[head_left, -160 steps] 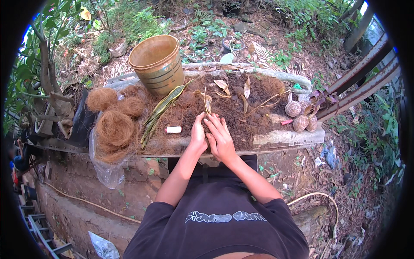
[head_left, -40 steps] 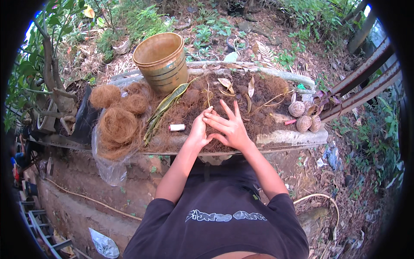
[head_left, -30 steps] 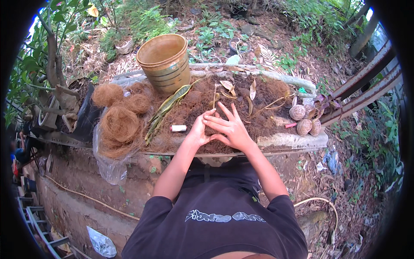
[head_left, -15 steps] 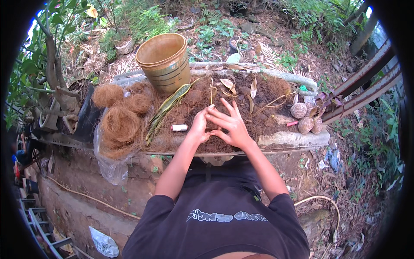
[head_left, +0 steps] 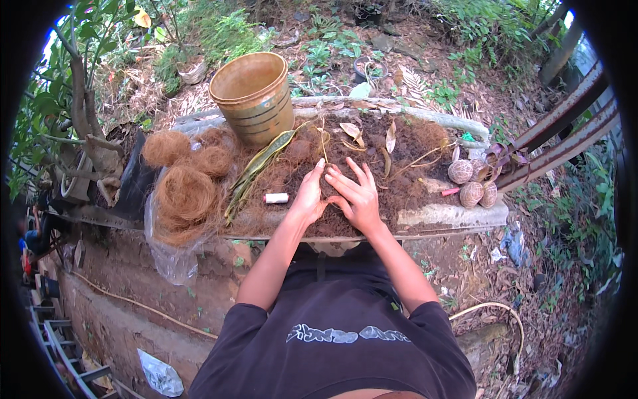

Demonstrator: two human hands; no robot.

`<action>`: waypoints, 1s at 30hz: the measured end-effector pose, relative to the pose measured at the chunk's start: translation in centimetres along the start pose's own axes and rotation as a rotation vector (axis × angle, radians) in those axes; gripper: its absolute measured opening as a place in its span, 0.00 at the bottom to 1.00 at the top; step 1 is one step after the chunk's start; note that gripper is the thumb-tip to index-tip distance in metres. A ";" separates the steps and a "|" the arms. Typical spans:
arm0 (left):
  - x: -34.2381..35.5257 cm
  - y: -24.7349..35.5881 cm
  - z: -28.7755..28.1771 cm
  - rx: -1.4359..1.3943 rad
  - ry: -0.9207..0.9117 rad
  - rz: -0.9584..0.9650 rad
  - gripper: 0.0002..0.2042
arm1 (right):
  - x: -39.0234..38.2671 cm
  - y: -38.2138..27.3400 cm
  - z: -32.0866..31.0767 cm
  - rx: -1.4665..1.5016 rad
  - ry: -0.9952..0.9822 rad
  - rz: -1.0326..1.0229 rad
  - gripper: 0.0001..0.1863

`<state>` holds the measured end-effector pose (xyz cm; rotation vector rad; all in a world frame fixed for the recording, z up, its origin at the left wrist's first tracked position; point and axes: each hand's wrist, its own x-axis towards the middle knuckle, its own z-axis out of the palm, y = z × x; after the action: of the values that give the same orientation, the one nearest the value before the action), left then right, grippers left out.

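Note:
Over the soil, my left hand (head_left: pixel 310 195) and my right hand (head_left: pixel 357 198) cup a dark clump of soil, mostly hidden by the palms and fingers. Both thumbs meet on the near side. The right fingers are slightly apart and lie over the clump's right side; the left fingers press along the other side. A thin yellowish stem (head_left: pixel 324 141) rises just beyond the fingertips, apparently out of the clump. Left of my hands lies a white spool of thread (head_left: pixel 276 198). Dry leaves (head_left: pixel 391 136) are scattered on the dark soil (head_left: pixel 425 149) beyond.
A worn plastic pot (head_left: pixel 256 100) stands at the far left of the table. Balls of brown coconut fibre (head_left: pixel 185 191) sit on clear plastic beside long variegated leaves (head_left: pixel 256 169). String-wrapped round balls (head_left: pixel 472 191) rest at the right, near rusty metal bars (head_left: pixel 558 139).
The right hand has closed in on the clump, its fingers less spread and lower than before. The stem's top has shifted slightly left, and both hands sit closer together.

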<state>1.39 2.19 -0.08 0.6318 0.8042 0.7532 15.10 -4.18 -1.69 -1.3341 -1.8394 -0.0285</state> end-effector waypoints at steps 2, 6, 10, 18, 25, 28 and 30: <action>0.4 -0.6 -0.5 -0.012 -0.014 0.046 0.16 | -0.1 0.2 0.3 -0.029 0.024 -0.008 0.26; 1.0 -0.6 -0.8 0.008 0.008 0.088 0.17 | -0.4 0.5 0.8 0.065 0.003 0.014 0.29; 0.2 0.2 0.0 -0.137 0.050 0.004 0.18 | 0.4 0.1 -0.2 0.138 -0.025 0.036 0.35; 0.5 0.2 0.2 -0.048 -0.020 0.175 0.17 | -0.1 0.3 0.3 0.326 0.028 0.045 0.35; 0.7 -1.7 0.4 -0.334 -0.020 0.243 0.15 | -0.7 -0.6 1.9 0.245 0.129 0.101 0.33; 0.7 -1.3 0.0 -0.448 -0.015 0.192 0.14 | -0.9 -0.6 2.3 0.271 0.113 0.098 0.34; 1.8 -1.7 -1.2 -0.473 -0.039 0.158 0.14 | -1.0 -0.6 2.4 0.274 0.097 0.094 0.34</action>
<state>1.83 2.85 -2.73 0.2835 0.5153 1.0313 13.26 -4.10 -3.66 -1.2025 -1.6321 0.1985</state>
